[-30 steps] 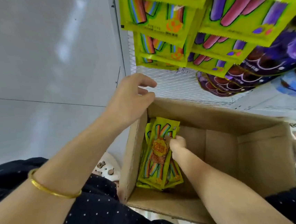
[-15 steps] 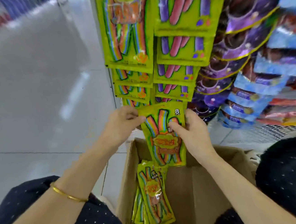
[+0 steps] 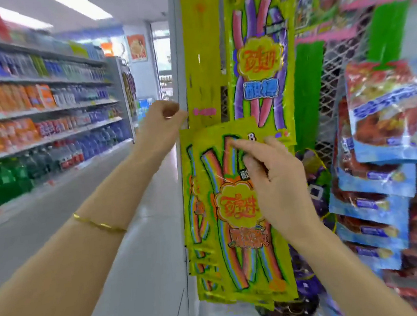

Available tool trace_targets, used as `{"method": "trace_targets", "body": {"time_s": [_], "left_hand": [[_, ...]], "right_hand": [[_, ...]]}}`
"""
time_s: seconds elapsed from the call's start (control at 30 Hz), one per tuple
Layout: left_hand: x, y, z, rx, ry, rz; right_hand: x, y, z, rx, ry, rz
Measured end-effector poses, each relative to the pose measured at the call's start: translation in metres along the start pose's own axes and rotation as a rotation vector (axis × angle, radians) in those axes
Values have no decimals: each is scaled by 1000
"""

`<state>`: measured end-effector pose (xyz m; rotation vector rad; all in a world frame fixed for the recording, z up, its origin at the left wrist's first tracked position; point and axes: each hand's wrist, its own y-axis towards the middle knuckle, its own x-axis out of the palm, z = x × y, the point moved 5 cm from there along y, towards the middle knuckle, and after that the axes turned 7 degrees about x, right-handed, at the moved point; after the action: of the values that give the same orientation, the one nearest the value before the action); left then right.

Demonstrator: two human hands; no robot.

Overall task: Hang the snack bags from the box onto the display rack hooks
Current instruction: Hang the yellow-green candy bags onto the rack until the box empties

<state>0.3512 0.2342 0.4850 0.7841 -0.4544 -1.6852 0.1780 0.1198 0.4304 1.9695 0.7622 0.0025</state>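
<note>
My right hand (image 3: 279, 186) pinches a green snack bag (image 3: 237, 231) printed with rainbow strips near its top edge and holds it upright against the display rack (image 3: 341, 68). The bag overlaps several matching bags (image 3: 197, 235) hanging just behind and left of it. My left hand (image 3: 163, 126) is raised at the rack's left edge, fingers curled, just above those bags' top left corner. I cannot see whether it holds anything. The hook is hidden and the box is out of view.
A taller green bag with pink and purple strips (image 3: 259, 63) hangs above. Blue and red snack bags (image 3: 387, 120) hang in a column at the right. Stocked store shelves (image 3: 45, 110) line the aisle floor (image 3: 56, 223) on the left.
My view has swung up from the box to the rack. My right hand lifted one bag out of the box up to the hanging bags. My left hand let go of the bag's corner.
</note>
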Motion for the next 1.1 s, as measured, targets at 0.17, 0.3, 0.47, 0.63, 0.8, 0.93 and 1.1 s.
{"method": "trace_targets", "body": {"time_s": [0.17,0.3,0.47,0.63,0.8,0.93,1.1], "left_hand": [[11,45,5,-2,-77,24],[18,47,7,-174,-375,10],[28,44,-1,-211,-395,-17],[30,42,0,-238,-479,-1],[29,41,1,-318,-481,-1],[28,40,3,-319,-469,7],[29,39,4,-340,-508,-26]], "right_hand": [[5,56,-19,-8,-76,14],[20,92,-19,83,-173,10],[35,109,-19,141,-259,-47],[42,110,-21,175,-352,-107],[44,114,-19,173,-390,-162],[46,114,-16,183,-394,-197],[49,114,-14,171,-351,-176]]}}
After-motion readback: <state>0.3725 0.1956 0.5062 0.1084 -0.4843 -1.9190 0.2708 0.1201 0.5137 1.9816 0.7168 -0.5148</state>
